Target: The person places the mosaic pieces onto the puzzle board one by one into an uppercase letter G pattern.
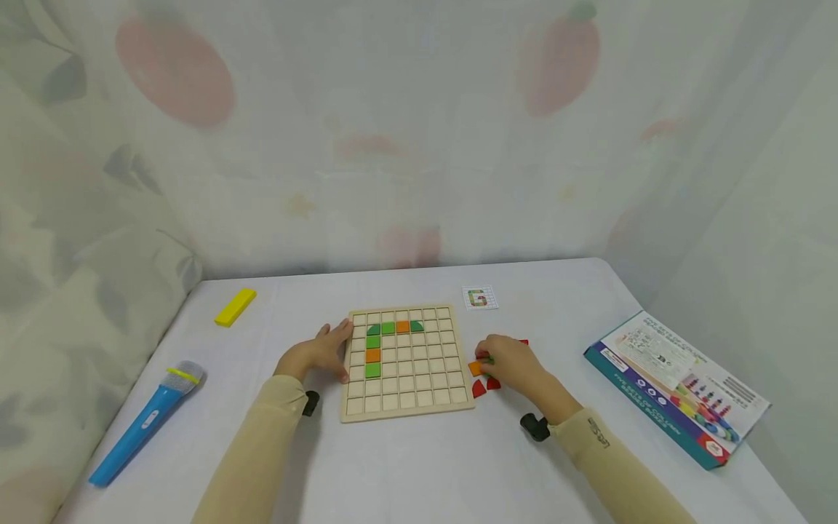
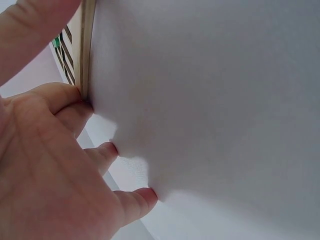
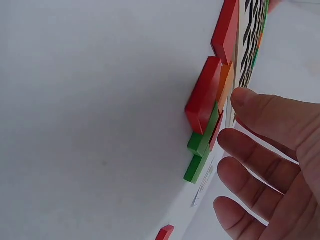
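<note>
Left hand (image 1: 318, 355) spread along the left edge of the gridded board (image 1: 415, 382), gripping nothing; a bump there could jar tiles. Right hand (image 1: 513, 365) half curled over loose pieces just right of the board; can't tell whether I'm pinching one. They're crowded, so careless fingers might scatter neighbours.

Counts, left to right: one microphone (image 1: 147, 428), one yellow block (image 1: 236, 307), one board carrying three green squares (image 1: 388, 328), two orange squares (image 1: 402, 327), two dark-green curved tiles (image 1: 416, 327). Loose: at least four red pieces (image 3: 204, 95), one orange piece (image 3: 226, 82), two green pieces (image 3: 197, 169). One pattern card (image 1: 480, 298). One box (image 1: 677, 389).
</note>
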Tool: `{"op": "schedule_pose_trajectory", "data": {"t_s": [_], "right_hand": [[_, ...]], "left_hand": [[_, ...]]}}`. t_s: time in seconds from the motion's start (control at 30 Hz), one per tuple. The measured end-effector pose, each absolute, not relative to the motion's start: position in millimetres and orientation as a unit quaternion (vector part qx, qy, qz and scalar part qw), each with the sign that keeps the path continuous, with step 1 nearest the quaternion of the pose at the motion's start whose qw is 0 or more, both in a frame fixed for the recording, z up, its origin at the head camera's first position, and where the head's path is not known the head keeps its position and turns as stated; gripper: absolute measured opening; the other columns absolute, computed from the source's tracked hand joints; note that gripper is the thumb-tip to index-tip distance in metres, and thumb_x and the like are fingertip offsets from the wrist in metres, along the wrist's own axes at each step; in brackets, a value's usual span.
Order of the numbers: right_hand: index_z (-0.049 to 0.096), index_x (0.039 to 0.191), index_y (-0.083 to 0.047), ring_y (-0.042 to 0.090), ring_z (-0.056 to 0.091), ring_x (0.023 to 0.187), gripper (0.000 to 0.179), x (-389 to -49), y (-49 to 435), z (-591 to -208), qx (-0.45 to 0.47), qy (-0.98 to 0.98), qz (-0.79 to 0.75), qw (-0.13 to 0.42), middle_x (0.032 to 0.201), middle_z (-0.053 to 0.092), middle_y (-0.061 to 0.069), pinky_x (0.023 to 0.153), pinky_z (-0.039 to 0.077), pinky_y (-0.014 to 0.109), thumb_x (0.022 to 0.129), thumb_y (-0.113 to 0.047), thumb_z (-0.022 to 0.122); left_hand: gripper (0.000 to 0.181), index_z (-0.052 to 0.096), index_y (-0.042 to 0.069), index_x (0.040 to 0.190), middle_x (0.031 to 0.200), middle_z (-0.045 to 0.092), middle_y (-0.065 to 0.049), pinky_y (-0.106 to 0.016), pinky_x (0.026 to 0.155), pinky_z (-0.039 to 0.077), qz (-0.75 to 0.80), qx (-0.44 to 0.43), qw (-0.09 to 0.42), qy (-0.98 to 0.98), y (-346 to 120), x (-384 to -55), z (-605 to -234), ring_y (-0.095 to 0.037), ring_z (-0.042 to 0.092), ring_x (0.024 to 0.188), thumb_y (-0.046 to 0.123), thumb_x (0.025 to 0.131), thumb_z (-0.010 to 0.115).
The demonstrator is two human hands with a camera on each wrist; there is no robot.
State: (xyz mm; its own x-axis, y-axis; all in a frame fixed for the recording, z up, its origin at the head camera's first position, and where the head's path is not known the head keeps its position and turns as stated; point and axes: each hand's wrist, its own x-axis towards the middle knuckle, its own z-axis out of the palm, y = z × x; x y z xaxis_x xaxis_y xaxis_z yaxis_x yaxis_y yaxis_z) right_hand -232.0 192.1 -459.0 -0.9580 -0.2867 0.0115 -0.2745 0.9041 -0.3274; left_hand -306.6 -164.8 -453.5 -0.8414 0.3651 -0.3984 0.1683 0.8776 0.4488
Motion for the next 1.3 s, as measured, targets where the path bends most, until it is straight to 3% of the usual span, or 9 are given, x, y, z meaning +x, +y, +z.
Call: {"op": "schedule_pose_trajectory", "data": {"t_s": [0.33,0.57,0.8,1.17,1.3], "right_hand": [[0.069,0.095,-0.013,0.010,0.050,0.074,0.022,-220,190,-461,-0.122,0.980,-0.157,0.025,0.085,0.059,-0.007,0.069,0.049,0.025,0.077,-0.022,0.075],[0.069,0.090,-0.014,0.009,0.052,0.076,0.016,-210,190,-462,-0.152,0.976,-0.158,0.003,0.087,0.062,-0.007,0.068,0.048,0.024,0.076,-0.019,0.075],[0.071,0.089,-0.015,0.005,0.045,0.070,0.014,-203,189,-469,-0.204,0.968,-0.147,-0.007,0.075,0.053,-0.011,0.059,0.043,0.019,0.075,-0.017,0.075],[0.071,0.095,-0.015,0.006,0.048,0.074,0.023,-195,186,-470,-0.218,0.968,-0.121,0.001,0.090,0.058,-0.008,0.064,0.046,0.021,0.074,-0.024,0.077],[0.071,0.089,-0.017,0.006,0.045,0.068,0.019,-196,184,-468,-0.227,0.968,-0.106,-0.001,0.081,0.052,-0.011,0.059,0.041,0.020,0.074,-0.027,0.077]], "left_hand": [[0.113,0.010,0.008,0.149,0.155,-0.001,-0.010,-0.067,0.103,0.006,0.197,0.146,0.246,0.938,-164,-305,-451,-0.042,-0.006,0.138,0.016,0.063,0.083],[0.115,0.009,0.008,0.149,0.155,-0.002,-0.010,-0.067,0.103,0.004,0.199,0.144,0.247,0.937,-165,-307,-450,-0.043,-0.008,0.137,0.017,0.061,0.083],[0.115,0.009,0.006,0.148,0.154,-0.001,-0.012,-0.065,0.104,0.002,0.211,0.147,0.247,0.934,-164,-308,-449,-0.044,-0.008,0.137,0.013,0.060,0.083],[0.115,0.010,0.006,0.148,0.154,0.000,-0.013,-0.067,0.103,0.004,0.201,0.149,0.247,0.936,-164,-309,-452,-0.044,-0.007,0.137,0.014,0.061,0.083],[0.115,0.009,0.007,0.148,0.155,-0.001,-0.013,-0.067,0.103,0.004,0.201,0.147,0.248,0.936,-164,-309,-452,-0.044,-0.007,0.137,0.014,0.061,0.084]]}}
